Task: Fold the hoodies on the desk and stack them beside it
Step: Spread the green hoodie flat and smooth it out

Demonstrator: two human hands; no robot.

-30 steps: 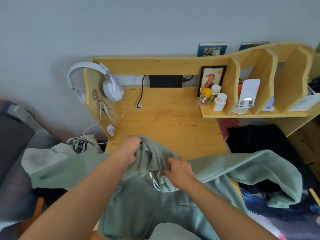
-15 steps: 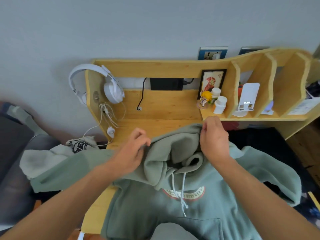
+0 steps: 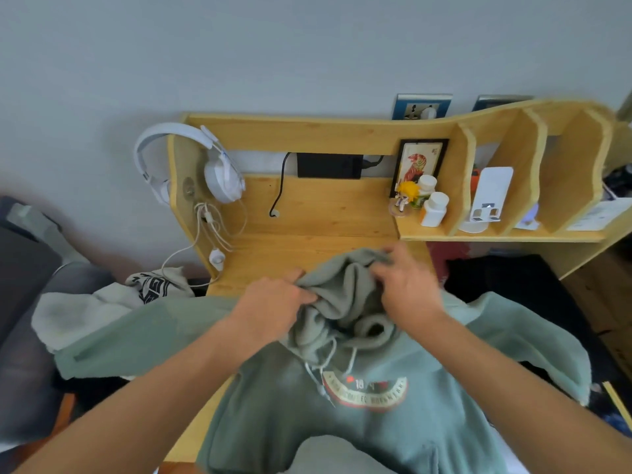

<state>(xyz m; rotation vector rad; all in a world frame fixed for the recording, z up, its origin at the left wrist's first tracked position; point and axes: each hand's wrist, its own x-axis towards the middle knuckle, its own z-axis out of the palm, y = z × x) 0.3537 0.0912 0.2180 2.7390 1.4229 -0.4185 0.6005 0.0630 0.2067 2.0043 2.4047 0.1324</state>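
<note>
A sage-green hoodie [image 3: 362, 429] lies front-up across the wooden desk [image 3: 307, 227], its chest logo and white drawstrings showing. Its sleeves spread off both sides of the desk. The bunched hood [image 3: 342, 289] sits at the collar. My left hand [image 3: 273, 302] grips the hood's left edge. My right hand [image 3: 407, 285] pinches the hood's fabric on the right. A white hoodie with a black print [image 3: 113, 299] lies to the left of the desk.
White headphones [image 3: 219, 169] and cables hang on the desk's left side panel. A shelf unit [image 3: 513, 200] with bottles, a figurine and a framed picture stands at the right. Dark clothing [image 3: 506, 278] lies at the right, grey fabric [image 3: 24, 336] at the left.
The hoodie was pulled up and spread over the desk, exposing its logo. Both hands moved along the hood and now gather it closer together at the collar.
</note>
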